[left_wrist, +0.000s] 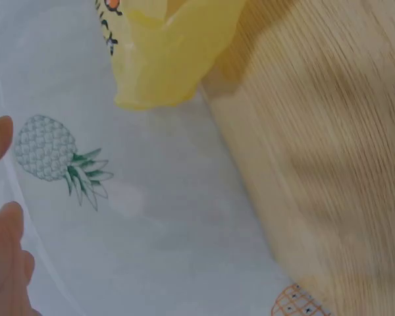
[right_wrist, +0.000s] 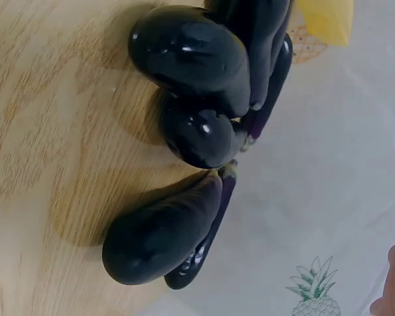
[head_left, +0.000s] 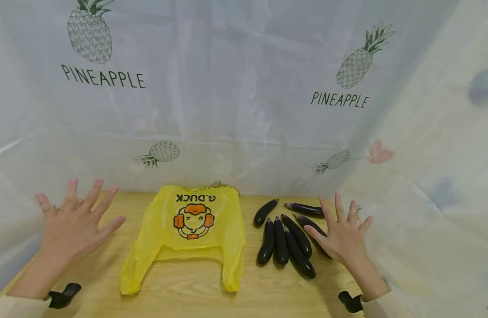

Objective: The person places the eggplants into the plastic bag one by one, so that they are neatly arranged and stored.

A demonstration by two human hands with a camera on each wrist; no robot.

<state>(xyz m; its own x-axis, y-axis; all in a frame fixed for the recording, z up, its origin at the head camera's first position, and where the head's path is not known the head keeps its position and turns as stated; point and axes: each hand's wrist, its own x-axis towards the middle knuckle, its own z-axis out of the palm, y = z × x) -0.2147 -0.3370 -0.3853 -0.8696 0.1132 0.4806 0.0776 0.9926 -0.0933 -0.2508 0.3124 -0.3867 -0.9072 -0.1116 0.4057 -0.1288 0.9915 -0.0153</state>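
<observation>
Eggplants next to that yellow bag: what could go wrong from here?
The eggplants look smooth and glossy, so one might slip or roll when touched. Several lie bunched together, so picking one up could nudge its neighbours. The bag lies flattened and looks thin, so it might be fiddly to open or could tear.

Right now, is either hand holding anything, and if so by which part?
Nothing is held: the left hand and right hand are spread, gripping neither the yellow bag nor the eggplants.
</observation>
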